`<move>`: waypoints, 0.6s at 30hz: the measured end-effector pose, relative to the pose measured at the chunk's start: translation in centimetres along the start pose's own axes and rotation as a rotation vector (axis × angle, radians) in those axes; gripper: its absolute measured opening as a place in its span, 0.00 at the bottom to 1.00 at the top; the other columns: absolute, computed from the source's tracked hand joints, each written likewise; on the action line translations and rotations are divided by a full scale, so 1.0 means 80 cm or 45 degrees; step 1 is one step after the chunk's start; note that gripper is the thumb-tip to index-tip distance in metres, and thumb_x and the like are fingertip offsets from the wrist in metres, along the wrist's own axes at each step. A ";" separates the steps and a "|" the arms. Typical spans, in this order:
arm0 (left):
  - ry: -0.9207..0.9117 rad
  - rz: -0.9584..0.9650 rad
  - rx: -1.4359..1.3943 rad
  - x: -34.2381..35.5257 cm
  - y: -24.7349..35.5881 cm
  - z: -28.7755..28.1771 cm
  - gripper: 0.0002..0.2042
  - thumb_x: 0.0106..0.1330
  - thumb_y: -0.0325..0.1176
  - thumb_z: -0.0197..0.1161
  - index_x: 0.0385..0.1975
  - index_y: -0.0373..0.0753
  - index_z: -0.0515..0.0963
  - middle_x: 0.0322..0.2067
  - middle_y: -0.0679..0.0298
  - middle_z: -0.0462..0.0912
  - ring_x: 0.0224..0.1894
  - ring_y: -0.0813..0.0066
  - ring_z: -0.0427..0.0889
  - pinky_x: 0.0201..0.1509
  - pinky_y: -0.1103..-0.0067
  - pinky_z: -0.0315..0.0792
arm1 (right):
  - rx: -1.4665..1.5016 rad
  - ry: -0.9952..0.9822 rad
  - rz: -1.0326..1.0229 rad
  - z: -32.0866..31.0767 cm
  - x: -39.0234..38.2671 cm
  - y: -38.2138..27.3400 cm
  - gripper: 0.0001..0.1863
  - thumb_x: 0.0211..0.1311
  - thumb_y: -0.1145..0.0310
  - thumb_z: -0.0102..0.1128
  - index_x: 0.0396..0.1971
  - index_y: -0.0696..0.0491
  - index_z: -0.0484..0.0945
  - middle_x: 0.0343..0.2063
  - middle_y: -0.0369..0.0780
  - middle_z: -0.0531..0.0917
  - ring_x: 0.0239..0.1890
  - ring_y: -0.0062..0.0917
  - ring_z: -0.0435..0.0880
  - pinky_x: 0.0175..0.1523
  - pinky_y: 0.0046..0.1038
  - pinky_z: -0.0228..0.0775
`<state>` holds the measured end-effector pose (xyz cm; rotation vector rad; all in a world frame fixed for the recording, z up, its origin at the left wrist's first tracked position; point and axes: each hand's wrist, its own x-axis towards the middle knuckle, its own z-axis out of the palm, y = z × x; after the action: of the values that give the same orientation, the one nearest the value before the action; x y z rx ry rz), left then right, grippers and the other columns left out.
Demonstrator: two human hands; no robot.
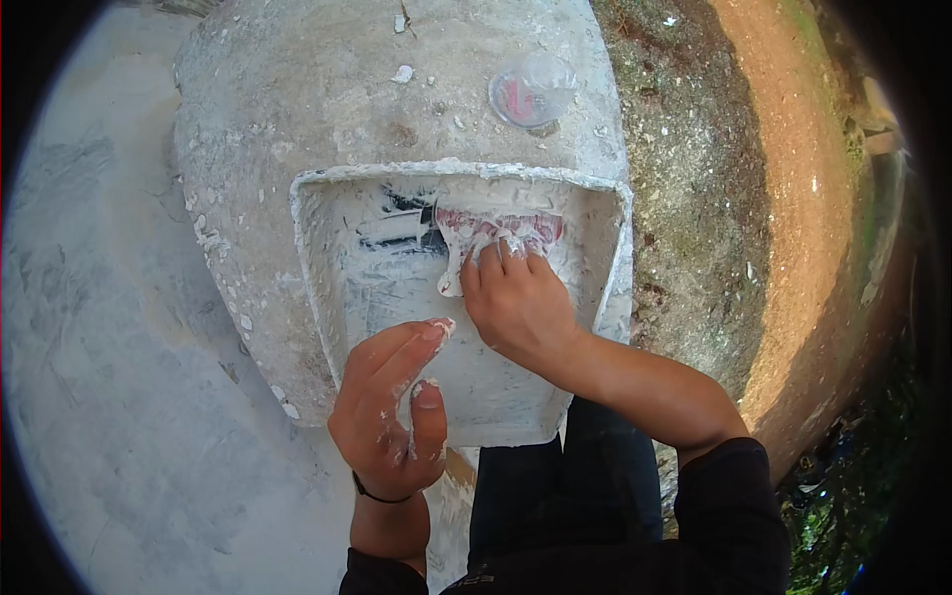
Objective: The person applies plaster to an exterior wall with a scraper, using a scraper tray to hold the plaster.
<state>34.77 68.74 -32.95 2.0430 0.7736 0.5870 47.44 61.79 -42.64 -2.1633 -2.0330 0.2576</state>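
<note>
A tray (461, 171) caked with white paste lies in front of me. At its far side rests a flat tool with a black handle (402, 233) and a reddish, paste-smeared blade (543, 226), perhaps a scraper. My right hand (521, 297) reaches over the blade with its fingers curled into the white paste (451, 268) there; the fingertips are partly hidden. My left hand (392, 397) hangs over the near left edge of the tray, thumb apart from bent fingers, nothing between them. White paste coats its fingertips.
The tray stands on a rough, pale, crusted surface (297, 109) with white crumbs. Beyond the tray is a clear plastic cup or tub (533, 91) with something pink in it. Whitish ground (109, 327) lies left, bare brown soil (793, 149) right. My legs (565, 476) are close to the tray's near edge.
</note>
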 end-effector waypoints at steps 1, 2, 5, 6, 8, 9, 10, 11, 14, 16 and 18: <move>-0.003 0.006 0.018 -0.001 0.000 -0.001 0.16 0.57 0.25 0.47 0.43 0.26 0.73 0.36 0.45 0.81 0.39 0.59 0.80 0.47 0.70 0.71 | -0.020 -0.029 -0.027 0.007 -0.004 -0.006 0.13 0.45 0.70 0.53 0.31 0.60 0.77 0.28 0.44 0.77 0.33 0.30 0.77 0.30 0.27 0.66; -0.007 0.012 0.035 -0.001 0.000 -0.002 0.16 0.57 0.25 0.47 0.43 0.26 0.73 0.36 0.45 0.81 0.39 0.59 0.80 0.47 0.70 0.71 | -0.027 0.001 -0.041 0.012 -0.007 -0.008 0.12 0.45 0.70 0.53 0.29 0.60 0.77 0.28 0.45 0.78 0.32 0.31 0.78 0.30 0.27 0.66; -0.017 0.032 0.032 -0.002 0.001 -0.003 0.16 0.56 0.24 0.47 0.44 0.26 0.73 0.35 0.45 0.81 0.39 0.59 0.80 0.47 0.70 0.71 | 0.046 0.093 -0.084 0.008 -0.013 -0.009 0.06 0.42 0.70 0.55 0.20 0.56 0.74 0.21 0.39 0.73 0.26 0.27 0.71 0.27 0.25 0.61; -0.016 0.032 0.035 -0.004 0.001 -0.005 0.16 0.56 0.24 0.47 0.44 0.26 0.73 0.35 0.45 0.81 0.39 0.59 0.80 0.47 0.70 0.71 | 0.048 0.095 -0.086 0.007 -0.016 -0.010 0.06 0.42 0.70 0.55 0.20 0.56 0.74 0.21 0.39 0.73 0.26 0.27 0.71 0.27 0.25 0.61; -0.007 -0.015 0.042 -0.009 -0.001 -0.006 0.16 0.56 0.24 0.47 0.44 0.26 0.73 0.36 0.45 0.81 0.38 0.59 0.80 0.47 0.70 0.71 | 0.088 -0.005 -0.076 0.004 -0.021 -0.011 0.12 0.44 0.70 0.53 0.30 0.59 0.77 0.28 0.44 0.77 0.34 0.32 0.77 0.32 0.27 0.66; -0.002 -0.017 0.047 -0.011 -0.003 -0.008 0.16 0.56 0.24 0.47 0.44 0.26 0.73 0.36 0.45 0.81 0.38 0.59 0.80 0.47 0.70 0.71 | 0.090 -0.004 -0.083 -0.002 -0.019 -0.009 0.12 0.44 0.70 0.53 0.30 0.59 0.77 0.28 0.44 0.77 0.34 0.32 0.77 0.32 0.27 0.66; 0.006 -0.014 0.037 -0.013 -0.005 -0.008 0.16 0.56 0.24 0.47 0.44 0.26 0.73 0.36 0.46 0.81 0.38 0.59 0.80 0.47 0.70 0.71 | 0.137 -0.057 -0.026 -0.015 -0.014 -0.004 0.13 0.44 0.70 0.53 0.31 0.59 0.77 0.28 0.44 0.77 0.34 0.32 0.77 0.32 0.28 0.66; 0.014 -0.011 0.028 -0.015 -0.007 -0.009 0.16 0.56 0.24 0.47 0.44 0.26 0.73 0.36 0.46 0.81 0.38 0.59 0.80 0.47 0.70 0.71 | 0.185 -0.112 0.031 -0.022 -0.010 -0.001 0.13 0.44 0.70 0.53 0.32 0.59 0.77 0.28 0.44 0.77 0.35 0.32 0.77 0.33 0.28 0.66; -0.004 -0.001 0.044 -0.016 -0.003 -0.012 0.16 0.56 0.23 0.48 0.44 0.26 0.73 0.36 0.46 0.81 0.39 0.59 0.80 0.47 0.70 0.71 | 0.109 -0.061 -0.004 -0.013 -0.007 0.002 0.12 0.45 0.71 0.53 0.31 0.59 0.76 0.27 0.43 0.76 0.34 0.33 0.77 0.32 0.29 0.66; 0.011 0.001 0.032 -0.020 -0.001 -0.015 0.16 0.56 0.23 0.48 0.44 0.26 0.72 0.37 0.46 0.81 0.39 0.58 0.80 0.48 0.70 0.71 | 0.058 -0.072 -0.101 0.000 -0.009 -0.004 0.09 0.45 0.72 0.52 0.28 0.59 0.75 0.26 0.43 0.75 0.34 0.33 0.77 0.33 0.29 0.67; 0.031 0.004 0.019 -0.026 -0.001 -0.019 0.16 0.55 0.23 0.48 0.44 0.26 0.72 0.37 0.46 0.81 0.40 0.58 0.80 0.48 0.70 0.71 | 0.099 -0.065 -0.095 -0.001 -0.011 -0.007 0.07 0.44 0.72 0.53 0.25 0.59 0.75 0.24 0.43 0.75 0.32 0.33 0.77 0.31 0.29 0.67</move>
<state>32.32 68.10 -32.48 2.0545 0.7917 0.6106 46.90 60.95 -42.40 -2.0511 -2.0895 0.3793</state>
